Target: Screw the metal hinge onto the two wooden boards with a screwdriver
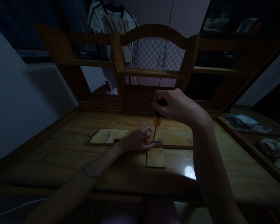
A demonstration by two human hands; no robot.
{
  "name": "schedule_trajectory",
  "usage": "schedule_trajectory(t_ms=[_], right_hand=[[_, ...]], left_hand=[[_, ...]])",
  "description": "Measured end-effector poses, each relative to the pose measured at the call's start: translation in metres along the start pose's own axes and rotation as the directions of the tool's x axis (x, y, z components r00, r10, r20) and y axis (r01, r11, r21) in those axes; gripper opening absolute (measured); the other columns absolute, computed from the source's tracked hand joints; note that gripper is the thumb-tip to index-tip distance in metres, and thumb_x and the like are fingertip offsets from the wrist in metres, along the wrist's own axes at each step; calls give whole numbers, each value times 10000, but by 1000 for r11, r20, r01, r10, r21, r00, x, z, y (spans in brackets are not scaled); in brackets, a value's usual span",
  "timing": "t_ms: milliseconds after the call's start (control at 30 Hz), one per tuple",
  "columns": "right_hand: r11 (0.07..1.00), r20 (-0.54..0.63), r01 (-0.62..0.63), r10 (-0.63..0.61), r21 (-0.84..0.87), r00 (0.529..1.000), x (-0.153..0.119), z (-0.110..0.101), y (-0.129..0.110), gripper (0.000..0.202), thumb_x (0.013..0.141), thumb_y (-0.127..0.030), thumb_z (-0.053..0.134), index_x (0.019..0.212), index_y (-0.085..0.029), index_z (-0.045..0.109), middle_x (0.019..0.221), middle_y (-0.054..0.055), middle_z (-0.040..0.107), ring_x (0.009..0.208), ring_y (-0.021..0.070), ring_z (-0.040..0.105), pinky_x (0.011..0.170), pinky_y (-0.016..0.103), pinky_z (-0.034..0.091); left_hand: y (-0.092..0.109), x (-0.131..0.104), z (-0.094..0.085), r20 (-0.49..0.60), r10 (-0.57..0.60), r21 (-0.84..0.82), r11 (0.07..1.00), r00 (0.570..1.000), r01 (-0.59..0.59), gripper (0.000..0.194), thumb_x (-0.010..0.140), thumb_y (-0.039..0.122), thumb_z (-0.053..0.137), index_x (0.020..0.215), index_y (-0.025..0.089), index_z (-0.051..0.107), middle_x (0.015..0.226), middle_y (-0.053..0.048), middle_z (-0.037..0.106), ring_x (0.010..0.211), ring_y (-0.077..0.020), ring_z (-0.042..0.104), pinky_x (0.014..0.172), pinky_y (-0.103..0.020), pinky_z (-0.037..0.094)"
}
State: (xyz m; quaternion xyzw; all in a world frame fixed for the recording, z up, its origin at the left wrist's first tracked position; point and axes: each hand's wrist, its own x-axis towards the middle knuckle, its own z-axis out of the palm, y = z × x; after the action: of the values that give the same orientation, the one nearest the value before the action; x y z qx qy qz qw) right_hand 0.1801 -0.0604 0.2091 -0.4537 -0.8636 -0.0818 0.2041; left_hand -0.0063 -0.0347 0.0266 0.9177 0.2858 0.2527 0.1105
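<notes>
Screwdriver (157, 121), one, yellow-and-black, gripped by right hand (175, 104), meets one silver metal fitting (157, 143) beside left hand (140, 139), hold unclear, well behind wooden tabletop edge (135, 186).

We look into a dim room; a pale wall (4, 93) stands at our left; a wooden shelf unit (154, 30) with an arched top rises from the back of the desk (67, 152); behind it we see a light wardrobe (151, 15) with checked panels (151, 51), and a hanging shirt (95, 20); a bright reflection (190, 172) shines on the desk.
</notes>
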Motion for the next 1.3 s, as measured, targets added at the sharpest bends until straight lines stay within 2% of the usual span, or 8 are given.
schedule_trajectory(t_ms=[167, 367, 533, 667, 900, 1033, 1167, 1300], right_hand=[[997, -6, -66, 66, -43, 998, 0, -1, 0, 303, 930, -452, 512, 942, -196, 674, 840, 83, 690, 749, 214, 605, 670, 324, 373], [999, 17, -14, 14, 45, 1000, 0, -1, 0, 204, 893, -308, 516, 941, -182, 669, 877, 79, 699, 830, 212, 626, 733, 311, 409], [999, -24, -26, 25, -22, 999, 0, 4, 1, 242, 946, -365, 482, 979, -185, 638, 844, 79, 684, 789, 213, 618, 676, 304, 374], [995, -8, -58, 58, -85, 998, -1, 1, -3, 274, 925, -426, 505, 999, -192, 629, 836, 76, 684, 778, 230, 621, 666, 316, 357], [1000, 4, 4, -4, -19, 1000, -4, -1, -8, 186, 916, -302, 500, 986, -180, 624, 889, 73, 692, 867, 223, 643, 744, 306, 400], [997, -18, -5, 4, -71, 1000, -4, 4, -8, 233, 961, -349, 487, 1051, -176, 615, 920, 89, 695, 918, 247, 649, 772, 324, 405], [998, 0, -32, 32, -52, 999, -5, 2, -10, 293, 944, -400, 506, 1086, -167, 614, 959, 111, 704, 950, 271, 652, 797, 346, 424], [1000, 17, -6, 6, -3, 1000, -5, 0, -11, 257, 900, -321, 533, 1090, -171, 621, 990, 103, 710, 968, 260, 651, 825, 340, 432]], left_hand=[[-1, 0, 0, -15, 23, 0, 1000, 1000, -23, 343, 834, 372, 717, 699, 202, 451, 1053, -73, 569, 1029, -221, 528, 898, -352, 443], [-1, 0, 1, -5, 15, 3, 1000, 1000, -15, 352, 828, 396, 718, 693, 202, 456, 1040, -70, 571, 1010, -224, 527, 880, -357, 446], [0, 0, 1, -6, 12, -6, 1000, 1000, -12, 348, 812, 368, 732, 685, 200, 454, 1045, -60, 570, 1019, -221, 531, 882, -349, 446], [1, 0, 1, 5, 16, 7, 1000, 1000, -16, 335, 814, 362, 728, 693, 201, 460, 1029, -58, 567, 1012, -224, 529, 873, -349, 449], [2, -1, 0, 5, 18, 17, 1000, 1000, -18, 336, 825, 365, 721, 698, 201, 458, 1046, -58, 556, 1035, -228, 525, 881, -355, 453], [3, -1, 0, -3, 16, 13, 1000, 1000, -16, 353, 819, 362, 731, 685, 203, 446, 1043, -60, 555, 1030, -230, 527, 881, -361, 453], [4, 0, 0, 4, 13, 13, 1000, 1000, -13, 355, 825, 355, 727, 682, 203, 440, 1037, -59, 553, 1036, -231, 523, 881, -357, 452], [4, 0, -1, 14, 12, 15, 1000, 1000, -12, 353, 828, 362, 727, 690, 201, 444, 1050, -56, 554, 1033, -225, 521, 867, -344, 452]])
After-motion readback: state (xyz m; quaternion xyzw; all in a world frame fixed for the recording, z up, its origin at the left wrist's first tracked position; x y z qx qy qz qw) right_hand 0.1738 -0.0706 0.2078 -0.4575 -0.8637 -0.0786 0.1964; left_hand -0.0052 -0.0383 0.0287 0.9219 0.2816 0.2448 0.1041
